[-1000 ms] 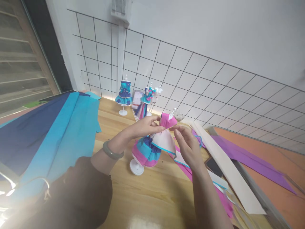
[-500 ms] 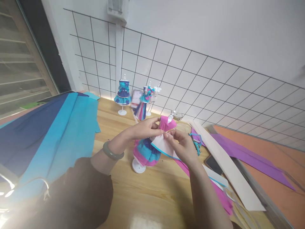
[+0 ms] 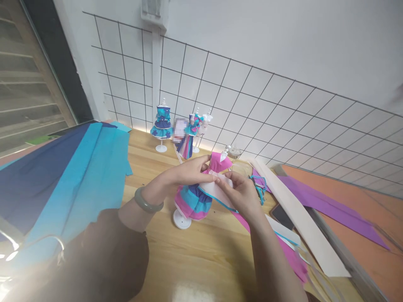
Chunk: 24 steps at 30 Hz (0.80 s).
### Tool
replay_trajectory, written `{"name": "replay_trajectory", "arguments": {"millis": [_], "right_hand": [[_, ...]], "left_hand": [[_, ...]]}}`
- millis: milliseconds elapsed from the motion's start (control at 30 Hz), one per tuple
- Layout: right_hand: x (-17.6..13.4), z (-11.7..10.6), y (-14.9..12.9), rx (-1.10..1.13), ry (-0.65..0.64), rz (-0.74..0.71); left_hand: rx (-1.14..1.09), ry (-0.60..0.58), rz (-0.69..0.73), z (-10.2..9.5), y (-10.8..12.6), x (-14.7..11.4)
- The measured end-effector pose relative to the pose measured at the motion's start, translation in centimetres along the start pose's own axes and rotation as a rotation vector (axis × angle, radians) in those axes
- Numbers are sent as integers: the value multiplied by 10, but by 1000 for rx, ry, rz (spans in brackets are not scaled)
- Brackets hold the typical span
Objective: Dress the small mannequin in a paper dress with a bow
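Note:
In front of me a miniature dress form leans to the right on its round white base [image 3: 181,219]. It wears a pink bodice [image 3: 219,161] and a striped skirt [image 3: 192,203] in pink, turquoise and dark blue. A white fabric piece [image 3: 215,192] with a turquoise edge lies over the waist. My left hand [image 3: 192,170] reaches around the form from the left, its thumb pressing the white piece's upper edge. From the right, my right hand [image 3: 242,191] pinches the same edge, with thumb and fingertips close to the left thumb. The hands partly hide the waist.
Other dressed miniature forms, one in a blue tiered dress [image 3: 163,122], stand near the wire grid [image 3: 231,88]. Blue cloth [image 3: 91,172] covers the table's left. To the right are a long white strip [image 3: 302,220], purple fabric [image 3: 333,209], turquoise cords [image 3: 260,186] and a dark flat object [image 3: 281,217].
The upper edge of the white fabric piece now shows higher against the pink bodice, with the fingers slightly shifted along it. Both hands stay at the waist.

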State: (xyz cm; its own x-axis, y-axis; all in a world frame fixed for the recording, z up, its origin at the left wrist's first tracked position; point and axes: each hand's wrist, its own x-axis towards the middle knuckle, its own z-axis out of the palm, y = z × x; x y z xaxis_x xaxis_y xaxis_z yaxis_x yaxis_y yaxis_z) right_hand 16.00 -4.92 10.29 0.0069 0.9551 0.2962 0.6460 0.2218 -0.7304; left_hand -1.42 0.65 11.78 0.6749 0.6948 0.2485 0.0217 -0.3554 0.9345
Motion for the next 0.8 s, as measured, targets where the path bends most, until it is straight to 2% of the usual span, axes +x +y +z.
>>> {"name": "replay_trajectory", "arguments": {"millis": [200,533,800], "right_hand": [[0,-3,2,86,-45,-53],[-5,-8,-7,109,-138,-107],[-3,-5,-2,292,-116,-35]], "left_hand": [[9,24,-79,-3,-6,-1],[-19,1,-34,-4,-6,2],[-15,-34,-34,-3,-6,1]]}}
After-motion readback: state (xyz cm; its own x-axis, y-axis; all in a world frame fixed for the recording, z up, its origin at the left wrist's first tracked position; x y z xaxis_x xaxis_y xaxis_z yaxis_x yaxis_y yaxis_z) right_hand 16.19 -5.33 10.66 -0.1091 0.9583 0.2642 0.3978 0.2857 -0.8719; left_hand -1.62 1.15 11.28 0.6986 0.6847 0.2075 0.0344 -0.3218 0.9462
